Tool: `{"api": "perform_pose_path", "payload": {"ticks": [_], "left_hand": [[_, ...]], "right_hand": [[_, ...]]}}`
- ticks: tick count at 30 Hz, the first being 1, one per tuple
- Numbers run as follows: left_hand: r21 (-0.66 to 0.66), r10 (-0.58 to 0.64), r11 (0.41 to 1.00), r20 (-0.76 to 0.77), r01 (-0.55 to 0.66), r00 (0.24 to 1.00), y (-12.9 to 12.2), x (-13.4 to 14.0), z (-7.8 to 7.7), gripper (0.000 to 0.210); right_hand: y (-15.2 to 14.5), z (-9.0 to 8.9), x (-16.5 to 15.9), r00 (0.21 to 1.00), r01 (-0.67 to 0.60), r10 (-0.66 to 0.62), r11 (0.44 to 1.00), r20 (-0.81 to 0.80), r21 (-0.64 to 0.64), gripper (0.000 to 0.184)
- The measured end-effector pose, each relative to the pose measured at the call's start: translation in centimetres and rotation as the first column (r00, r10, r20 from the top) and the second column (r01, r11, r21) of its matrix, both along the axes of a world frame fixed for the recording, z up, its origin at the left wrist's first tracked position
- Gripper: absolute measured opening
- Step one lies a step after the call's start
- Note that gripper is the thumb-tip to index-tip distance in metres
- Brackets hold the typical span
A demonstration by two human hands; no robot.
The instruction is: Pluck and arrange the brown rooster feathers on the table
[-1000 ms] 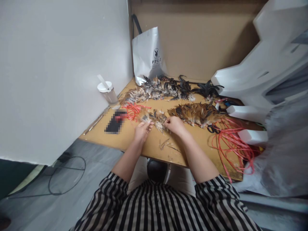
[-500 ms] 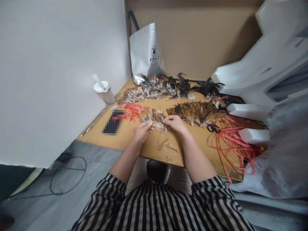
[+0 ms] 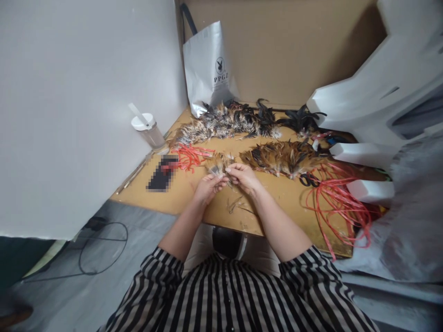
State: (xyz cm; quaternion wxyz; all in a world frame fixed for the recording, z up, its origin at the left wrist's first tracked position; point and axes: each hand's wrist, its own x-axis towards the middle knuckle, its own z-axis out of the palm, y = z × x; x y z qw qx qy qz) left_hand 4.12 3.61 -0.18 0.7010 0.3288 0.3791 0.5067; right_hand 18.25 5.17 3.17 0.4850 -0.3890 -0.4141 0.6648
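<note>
My left hand [image 3: 209, 186] is closed, its thumb and fingers pinching a few brown and grey feathers. Close beside it, my right hand [image 3: 244, 177] pinches at the same feathers, the fingertips of both hands almost touching. Just beyond the hands lies a small pile of tan feathers [image 3: 217, 161], partly hidden by them. Several loose thin feathers [image 3: 235, 204] lie on the wooden table [image 3: 194, 210] near its front edge. To the right of the pile is a row of brown feather bunches [image 3: 284, 157].
Behind lies a long heap of mottled feathers [image 3: 224, 122] before a silver bag [image 3: 207, 69]. Red plastic strips [image 3: 190, 156], a pixelated dark phone-like object [image 3: 162, 174] and a lidded cup [image 3: 150, 131] are left. Black-handled scissors [image 3: 308, 180] and red strands [image 3: 335, 198] lie right.
My right hand has moved left, bringing its fingertips up to those of my left hand. The view has shifted slightly.
</note>
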Motion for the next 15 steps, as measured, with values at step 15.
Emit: {"api": "perform_pose_path", "payload": {"ticks": [15], "left_hand": [[0.046, -0.033, 0.998, -0.017, 0.034, 0.999, 0.13, 0.06, -0.39, 0.026]], "right_hand": [[0.02, -0.98, -0.73, 0.999, 0.01, -0.01, 1.0, -0.032, -0.009, 0.027]]}}
